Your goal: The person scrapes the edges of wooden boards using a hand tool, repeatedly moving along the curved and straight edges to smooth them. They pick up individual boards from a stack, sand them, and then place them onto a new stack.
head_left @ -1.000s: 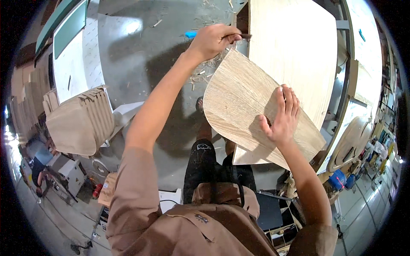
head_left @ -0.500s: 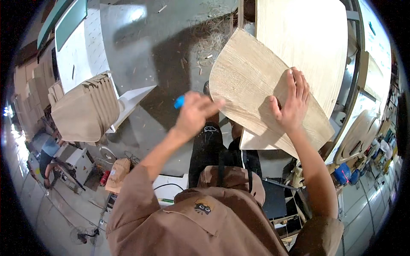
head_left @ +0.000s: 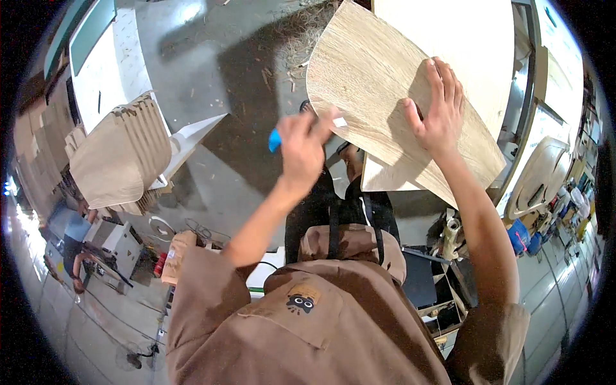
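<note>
Across a broad pale panel lies a wood-grain board, set at a slant, its rounded end jutting out to the left over the floor. The right hand rests flat on the board's face, fingers together and pointing away from the body, thumb held apart. At the near side of the rounded end, the left hand is curled, slightly blurred, around a tool with a blue end that shows outside the fist. A small white piece sits by its fingertips at the board's edge; whether it belongs to the tool cannot be told. Under the board, the corner of a second pale board sticks out toward the body. Wood shavings litter the floor beyond. Off to the left, a stack of curved boards stands at the end of a white desk.
</note>
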The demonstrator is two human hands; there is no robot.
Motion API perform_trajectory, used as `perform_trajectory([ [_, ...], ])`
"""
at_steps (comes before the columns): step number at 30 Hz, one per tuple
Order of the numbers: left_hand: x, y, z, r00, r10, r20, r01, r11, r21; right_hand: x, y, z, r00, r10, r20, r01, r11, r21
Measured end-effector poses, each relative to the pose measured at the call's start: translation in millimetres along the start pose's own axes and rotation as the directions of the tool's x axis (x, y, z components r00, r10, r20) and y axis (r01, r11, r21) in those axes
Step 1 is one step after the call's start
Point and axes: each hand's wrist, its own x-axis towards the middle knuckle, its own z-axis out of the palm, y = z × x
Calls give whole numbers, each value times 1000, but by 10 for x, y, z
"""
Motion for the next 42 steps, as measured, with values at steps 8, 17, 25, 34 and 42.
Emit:
perform_trajectory([
  [8, -540, 226, -12, 982, -184, 43, 186, 909, -374, -16, 173, -58, 1000, 16, -9, -16, 998, 56],
  [17, 240, 28, -91, 926, -366, 90, 358, 779, -514, -791, 774, -627, 965, 120, 232, -103, 991, -83],
  [25, 1351, -828, -112, 993, 60, -103, -79, 980, -183, -1074, 127, -95, 997, 52, -60, -49, 997, 57],
  [34, 537, -554, -129, 978, 205, -47, -207, 977, -45, -1066, 13, -83, 987, 127, -103, -114, 985, 128],
  [42, -1788, 985, 277, 984, 142, 110, -139, 990, -32, -1160, 99, 40, 967, 76, -243, -59, 995, 76],
])
